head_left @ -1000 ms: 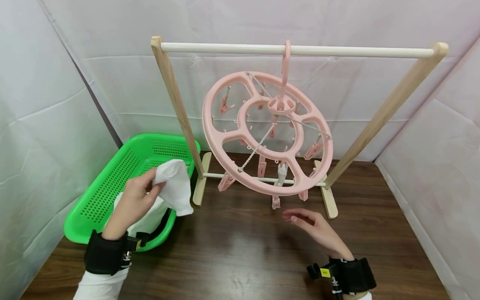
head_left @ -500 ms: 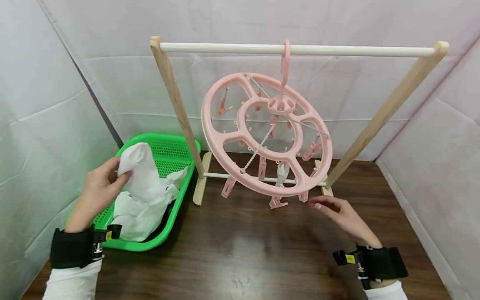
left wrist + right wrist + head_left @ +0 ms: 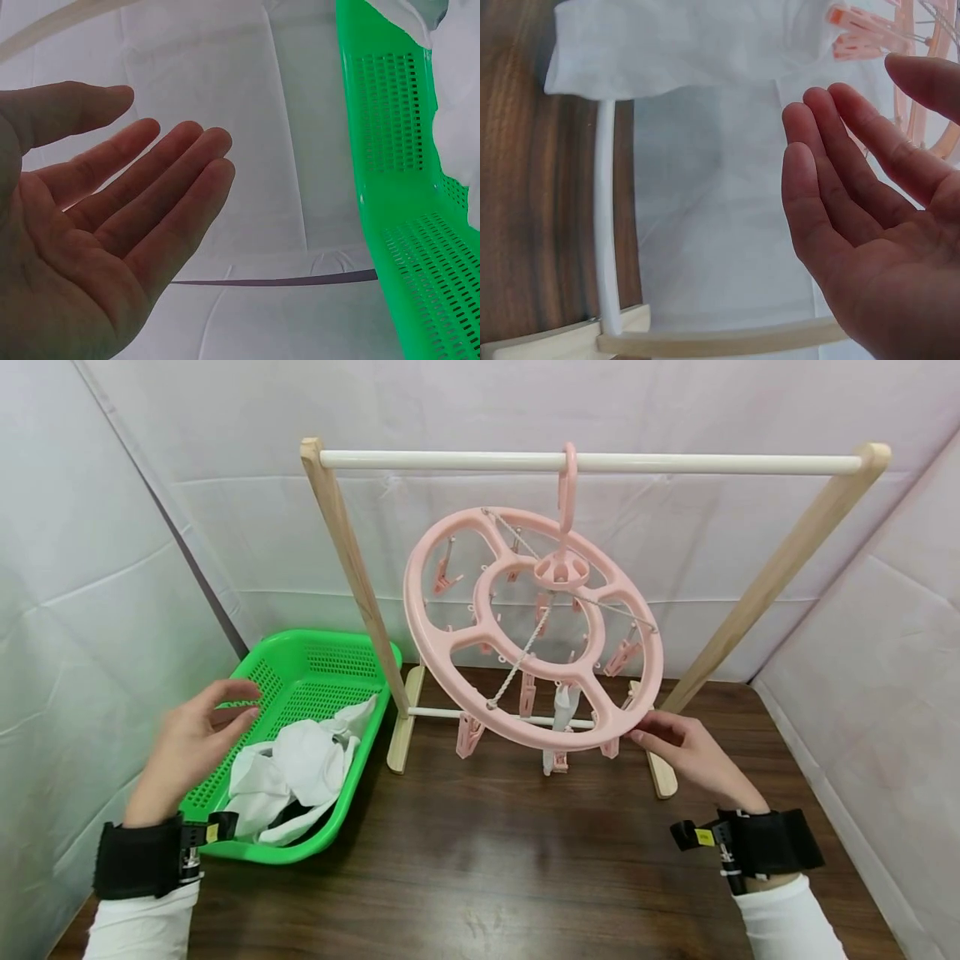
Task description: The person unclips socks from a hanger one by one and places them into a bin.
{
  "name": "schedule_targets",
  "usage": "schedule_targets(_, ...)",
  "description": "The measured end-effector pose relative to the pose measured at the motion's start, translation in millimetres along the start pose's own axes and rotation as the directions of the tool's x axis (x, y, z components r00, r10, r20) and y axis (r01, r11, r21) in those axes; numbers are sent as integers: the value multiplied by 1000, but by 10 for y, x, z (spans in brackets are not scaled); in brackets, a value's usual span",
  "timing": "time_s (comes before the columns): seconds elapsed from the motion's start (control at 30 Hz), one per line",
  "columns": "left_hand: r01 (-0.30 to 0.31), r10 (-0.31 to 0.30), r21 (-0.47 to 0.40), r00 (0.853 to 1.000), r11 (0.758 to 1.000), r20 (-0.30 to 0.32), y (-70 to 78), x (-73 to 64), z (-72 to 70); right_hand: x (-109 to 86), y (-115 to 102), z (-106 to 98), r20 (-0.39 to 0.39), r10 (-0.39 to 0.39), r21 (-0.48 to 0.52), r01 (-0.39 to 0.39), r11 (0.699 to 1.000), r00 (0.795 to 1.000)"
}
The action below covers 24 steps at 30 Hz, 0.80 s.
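My left hand [image 3: 198, 739] hovers beside the left rim of a green plastic basket [image 3: 330, 837], holding nothing, its thumb apart from the fingers. Inside the basket lie crumpled white cloths [image 3: 307, 764], with something dark partly hidden under them. My right hand [image 3: 693, 756] is at the lower right edge of a pink round clip hanger [image 3: 562, 741]. In the right wrist view its fingers are nearly straight, the thumb stands apart, and nothing is between them. Whether the fingertips touch the ring is unclear. A white cloth [image 3: 690, 49] hangs from a pink clip [image 3: 862, 26] on the hanger.
The hanger's hook [image 3: 570, 485] sits over the white bar [image 3: 450, 461] of a wooden stand [image 3: 772, 581]. Several pink clips [image 3: 469, 735] dangle below the ring. A dark wooden table [image 3: 487, 860] lies underneath, with pale curtains [image 3: 885, 677] around it.
My left hand moved left and let go of the white cloth, which now lies in the basket. My right hand moved right and up to the ring's edge. The hanger turned slightly.
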<state>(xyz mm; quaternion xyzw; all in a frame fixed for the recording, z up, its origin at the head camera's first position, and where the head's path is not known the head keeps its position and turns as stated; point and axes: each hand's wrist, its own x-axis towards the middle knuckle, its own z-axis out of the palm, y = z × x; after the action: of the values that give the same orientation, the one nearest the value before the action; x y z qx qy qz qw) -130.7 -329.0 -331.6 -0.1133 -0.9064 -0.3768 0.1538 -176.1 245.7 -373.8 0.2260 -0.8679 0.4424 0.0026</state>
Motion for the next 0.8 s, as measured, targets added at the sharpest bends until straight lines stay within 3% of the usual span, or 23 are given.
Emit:
schedule_targets(0.37,-99,97,48,994,994,46,33,-22,98,265,-44,40,11,-44,113,43,993,999)
schedule_targets(0.57,-182,178,30,979,983,97,67,-30,213,436,-6,56,49,-152,194,140,971,987)
schedule_targets(0.67,-205,200,26,972,979,119,84,-50,254,510,-34,68,43,-192,307,170,936,980)
schedule_targets(0.8,-223,219,15,967,975,128,102,-75,289,562,-136,106,30,-253,531,198,824,967)
